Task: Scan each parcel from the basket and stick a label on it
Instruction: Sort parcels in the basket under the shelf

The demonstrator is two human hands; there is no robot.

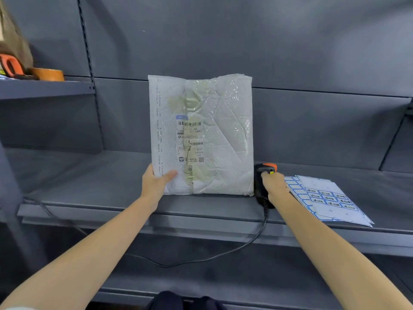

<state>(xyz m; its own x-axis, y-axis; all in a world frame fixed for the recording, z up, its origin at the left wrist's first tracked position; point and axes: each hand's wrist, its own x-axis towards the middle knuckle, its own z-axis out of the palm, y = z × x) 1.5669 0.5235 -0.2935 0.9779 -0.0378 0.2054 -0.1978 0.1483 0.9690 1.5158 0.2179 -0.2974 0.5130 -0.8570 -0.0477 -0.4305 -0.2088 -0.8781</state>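
The parcel [202, 135] stands upright on the shelf [89, 175], pinched at its seven-o'clock corner by the left hand [156, 182], while the right hand [273, 185] grips the scanner [263, 182] at four o'clock; the crinkled, glossy wrap could spoil the barcode read

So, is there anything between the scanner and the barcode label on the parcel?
Nothing visible. The right hand grips the scanner just beside the right edge of the parcel, which the left hand holds upright. The shipping label faces the camera, uncovered.
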